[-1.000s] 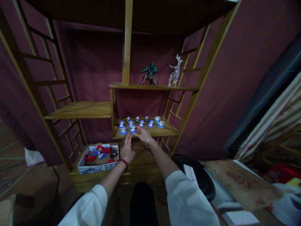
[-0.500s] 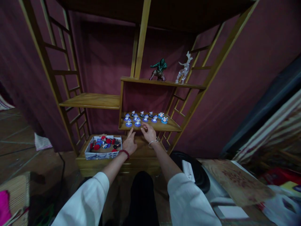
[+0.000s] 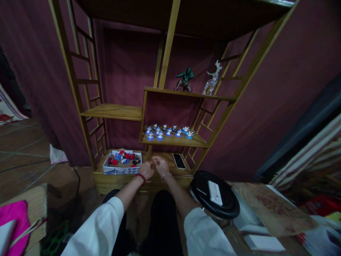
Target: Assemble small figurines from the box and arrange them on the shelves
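My left hand [image 3: 147, 170] and my right hand [image 3: 161, 165] hover close together over the cabinet's lower top, in front of the small shelf. Fingers on both are curled inward, and whatever may be inside them is hidden. Several small figurines [image 3: 168, 132] with purple, dark and blue bases stand in rows on the shelf [image 3: 173, 140] just beyond. Left of my left hand, a white patterned cardboard box [image 3: 121, 170] holds several more figurines [image 3: 127, 156], red, blue and black, lying jumbled.
A phone [image 3: 178, 161] lies on the cabinet right of my hands. Higher up stand a dark green figure [image 3: 184, 79] and a clear deer [image 3: 212, 78]. A round black lid [image 3: 226, 199] bears a white object [image 3: 214, 193]. The left shelf [image 3: 114, 111] juts above the box.
Both hands have drawn back and down from the shelf edge, and their fingers have curled in. The view has shifted, so the phone now shows. The shelf figurines stay in place.
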`<state>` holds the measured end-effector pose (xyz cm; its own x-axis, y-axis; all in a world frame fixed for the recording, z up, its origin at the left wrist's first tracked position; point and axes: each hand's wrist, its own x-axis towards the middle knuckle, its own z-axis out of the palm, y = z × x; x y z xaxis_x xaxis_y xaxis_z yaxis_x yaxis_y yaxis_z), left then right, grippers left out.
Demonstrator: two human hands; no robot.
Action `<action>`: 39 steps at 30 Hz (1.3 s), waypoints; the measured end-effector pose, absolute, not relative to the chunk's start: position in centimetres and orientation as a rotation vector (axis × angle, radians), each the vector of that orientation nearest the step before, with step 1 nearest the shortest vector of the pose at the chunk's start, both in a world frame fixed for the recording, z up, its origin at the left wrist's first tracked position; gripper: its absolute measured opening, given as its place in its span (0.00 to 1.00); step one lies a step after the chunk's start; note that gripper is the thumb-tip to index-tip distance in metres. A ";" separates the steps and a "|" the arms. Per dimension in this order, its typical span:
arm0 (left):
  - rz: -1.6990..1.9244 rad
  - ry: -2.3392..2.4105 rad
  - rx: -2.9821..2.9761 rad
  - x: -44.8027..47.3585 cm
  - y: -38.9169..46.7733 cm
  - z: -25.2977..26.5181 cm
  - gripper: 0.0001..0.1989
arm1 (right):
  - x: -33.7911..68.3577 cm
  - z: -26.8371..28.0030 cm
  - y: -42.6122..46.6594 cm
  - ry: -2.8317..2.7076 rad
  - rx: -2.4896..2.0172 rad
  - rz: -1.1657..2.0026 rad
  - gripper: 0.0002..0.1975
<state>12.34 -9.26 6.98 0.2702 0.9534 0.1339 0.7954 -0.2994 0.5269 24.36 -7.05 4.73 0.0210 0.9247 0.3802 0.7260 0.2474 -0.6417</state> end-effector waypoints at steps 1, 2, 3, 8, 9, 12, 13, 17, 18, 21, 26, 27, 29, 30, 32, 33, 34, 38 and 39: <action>0.594 1.595 2.191 12.1 -9.3 6.8 0.14 | 23.9 4.4 -7.1 -1.781 -1.532 0.379 0.13; 0.573 1.599 2.191 11.8 -9.4 6.5 0.14 | 23.5 4.1 -7.2 -1.809 -1.538 0.429 0.13; 0.552 1.605 2.189 11.5 -9.3 6.3 0.14 | 23.0 3.9 -7.2 -1.833 -1.542 0.470 0.13; 0.455 1.696 2.150 9.6 -8.5 5.5 0.15 | 20.5 3.5 -6.7 -1.934 -1.527 0.580 0.14; 0.438 1.715 2.139 9.2 -8.2 5.3 0.15 | 20.1 3.5 -6.4 -1.959 -1.525 0.594 0.15; 0.399 1.750 2.110 8.1 -7.2 4.7 0.16 | 18.8 2.9 -5.3 -2.016 -1.542 0.620 0.15; 0.389 1.758 2.102 7.7 -6.8 4.5 0.16 | 18.4 2.7 -4.9 -2.024 -1.559 0.624 0.14; 0.341 1.798 2.074 6.1 -5.5 3.4 0.15 | 16.6 1.3 -3.2 -2.032 -1.617 0.652 0.15; 0.329 1.811 2.067 5.7 -5.2 3.1 0.15 | 16.1 1.0 -2.9 -2.034 -1.624 0.660 0.15; 0.301 1.852 2.046 4.4 -4.3 2.4 0.15 | 14.7 0.4 -1.9 -2.069 -1.651 0.665 0.14; 0.262 1.908 2.015 2.7 -2.8 1.6 0.16 | 13.0 -0.6 -0.5 -2.175 -1.685 0.626 0.13; 0.251 1.915 2.008 2.5 -2.5 1.4 0.16 | 12.7 -0.8 -0.2 -2.194 -1.700 0.619 0.13; 0.228 1.925 1.992 2.0 -1.9 1.0 0.15 | 12.3 -1.2 0.4 -2.235 -1.749 0.606 0.13; 0.217 1.928 1.984 1.8 -1.7 0.8 0.15 | 12.1 -1.4 0.6 -2.259 -1.782 0.595 0.14; 0.191 1.930 1.968 1.3 -1.2 0.2 0.16 | 11.8 -1.7 1.1 -2.298 -1.849 0.577 0.14; 0.177 1.931 1.959 1.1 -0.9 -0.1 0.16 | 11.6 -1.8 1.3 -2.310 -1.878 0.571 0.14; 0.162 1.931 1.948 0.8 -0.6 -0.4 0.16 | 11.5 -1.9 1.5 -2.319 -1.900 0.569 0.14; 0.109 1.930 1.905 0.0 0.8 -1.5 0.15 | 11.1 -2.1 2.2 -2.332 -1.950 0.592 0.13; 0.097 1.927 1.896 -0.2 1.1 -1.7 0.15 | 11.0 -2.1 2.4 -2.336 -1.960 0.600 0.13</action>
